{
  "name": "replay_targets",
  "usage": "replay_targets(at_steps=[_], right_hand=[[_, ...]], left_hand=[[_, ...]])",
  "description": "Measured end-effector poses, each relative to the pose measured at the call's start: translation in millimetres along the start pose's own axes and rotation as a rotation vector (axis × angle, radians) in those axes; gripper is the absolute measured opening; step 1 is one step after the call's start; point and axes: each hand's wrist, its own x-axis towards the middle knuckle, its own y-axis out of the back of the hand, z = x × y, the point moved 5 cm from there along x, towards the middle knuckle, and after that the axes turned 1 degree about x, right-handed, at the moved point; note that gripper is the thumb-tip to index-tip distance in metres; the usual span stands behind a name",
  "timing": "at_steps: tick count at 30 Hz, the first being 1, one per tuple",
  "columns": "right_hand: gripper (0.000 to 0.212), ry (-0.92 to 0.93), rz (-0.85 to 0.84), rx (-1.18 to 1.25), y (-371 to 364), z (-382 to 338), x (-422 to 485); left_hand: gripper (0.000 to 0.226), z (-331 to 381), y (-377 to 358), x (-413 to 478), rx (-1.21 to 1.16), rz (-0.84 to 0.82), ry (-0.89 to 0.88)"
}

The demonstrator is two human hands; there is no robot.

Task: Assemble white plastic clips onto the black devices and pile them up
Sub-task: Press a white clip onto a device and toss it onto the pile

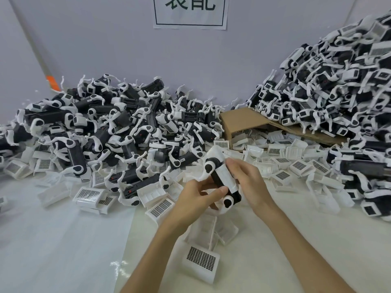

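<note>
Above the middle of the table I hold one black device [219,180], tilted, with a white plastic clip [226,175] lying along its upper face. My left hand [196,197] grips its lower end from the left, thumb near the round white cap. From the right, my right hand [247,180] presses its fingers on the clip. Loose white clips [201,261] lie on the table below my hands.
A big heap of black devices [110,127] covers the left and back of the table. A taller pile of devices [338,85] rises at the right over a brown cardboard box [243,121]. More loose clips [283,159] spread beside the box. A paper sign [190,12] hangs on the wall.
</note>
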Motion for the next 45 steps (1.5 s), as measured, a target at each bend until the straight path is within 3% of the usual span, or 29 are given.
replay_targets(at_steps=[3, 5, 9, 13, 17, 21, 25, 28, 38, 45], right_hand=[[0.023, 0.04, -0.187, 0.033, -5.1, -6.8, -2.5], [0.017, 0.083, -0.217, -0.023, -7.5, -9.1, -3.6], [0.021, 0.093, -0.21, -0.026, -4.0, -8.5, -1.9], [0.032, 0.082, -0.243, -0.044, -3.1, -5.0, -2.3], [0.041, 0.076, -0.264, -0.121, 1.1, -2.6, -1.5], [0.045, 0.045, -0.287, -0.122, 2.8, 0.5, -1.9], [0.041, 0.059, -0.273, -0.179, 0.3, 2.1, -2.5], [0.033, 0.105, -0.19, -0.177, -1.1, 2.8, -3.4], [0.042, 0.247, -0.066, -0.315, -6.1, -1.8, -10.8], [0.029, 0.147, -0.251, -0.293, 4.8, -0.6, -5.3]], left_hand=[[0.02, -0.6, 3.1, -0.5, -0.086, 0.052, -0.017], [0.023, 0.6, 3.1, -1.1, -0.102, 0.044, -0.042], [0.026, 2.0, 1.4, -0.5, -0.101, 0.071, -0.091], [0.012, 3.7, 3.0, 1.0, -0.066, 0.079, -0.155], [0.031, 2.8, 3.1, 1.2, -0.008, 0.029, -0.162], [0.032, 1.0, 5.3, 1.5, 0.107, 0.033, -0.179], [0.036, 0.1, 6.9, 1.6, 0.155, 0.009, -0.177], [0.024, -2.6, 10.7, 2.3, 0.168, 0.045, -0.192], [0.018, -1.9, 18.8, 1.0, 0.212, 0.058, -0.222], [0.023, 0.6, 16.6, -0.4, 0.25, -0.024, -0.204]])
